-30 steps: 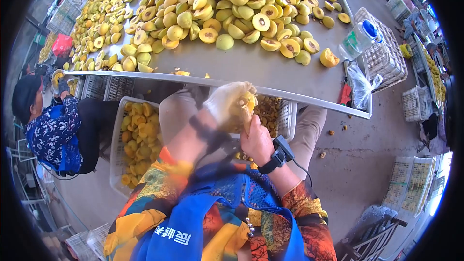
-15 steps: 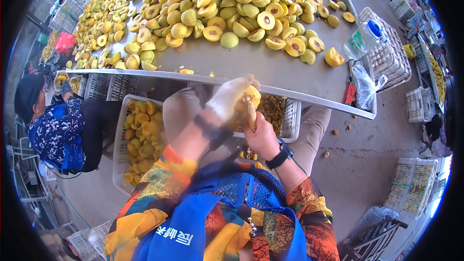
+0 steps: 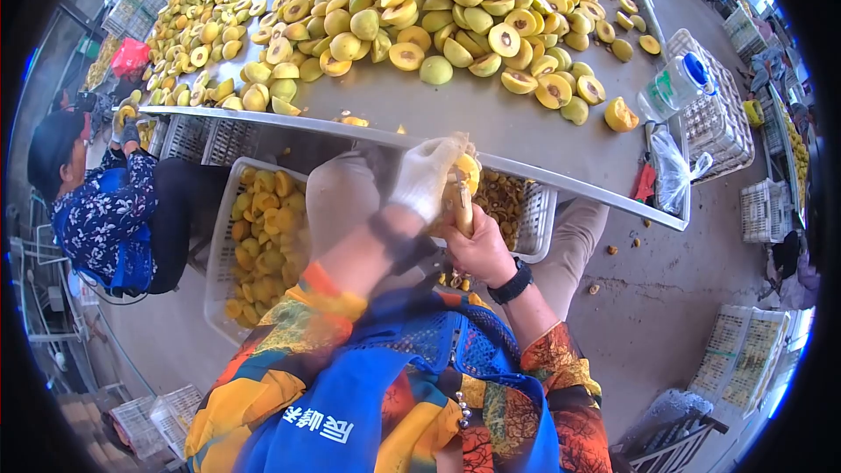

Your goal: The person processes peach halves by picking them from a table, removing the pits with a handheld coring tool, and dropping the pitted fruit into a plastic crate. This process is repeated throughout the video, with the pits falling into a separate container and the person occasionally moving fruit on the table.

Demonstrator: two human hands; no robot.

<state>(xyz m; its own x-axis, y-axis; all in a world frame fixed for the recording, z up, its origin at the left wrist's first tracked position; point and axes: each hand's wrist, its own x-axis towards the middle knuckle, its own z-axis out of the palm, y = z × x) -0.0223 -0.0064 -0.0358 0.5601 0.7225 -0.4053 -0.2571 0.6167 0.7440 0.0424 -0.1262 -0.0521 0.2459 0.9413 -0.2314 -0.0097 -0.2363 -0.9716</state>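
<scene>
My left hand (image 3: 427,177), in a white glove, is closed around a yellow peach half (image 3: 470,173) just off the table's front edge. My right hand (image 3: 482,250), bare and with a dark wristband, grips a pitting tool (image 3: 462,208) by its pale handle. The tool's tip meets the fruit, though its working end is mostly hidden. Beneath both hands, a white crate (image 3: 545,223) contains brown pits and scraps. On the metal table (image 3: 377,101) beyond them lies a large heap of halved peaches (image 3: 438,17).
A white crate (image 3: 216,276) of pitted halves stands left of my legs. A co-worker (image 3: 105,210) sits farther left. At the table's right end are a clear jar with a blue lid (image 3: 670,88), a plastic bag (image 3: 670,166) and a stacked basket (image 3: 723,114).
The view has shifted slightly, so the table appears a little lower and to the right. Both hands stay together at the peach half, and the tool handle stands more upright.
</scene>
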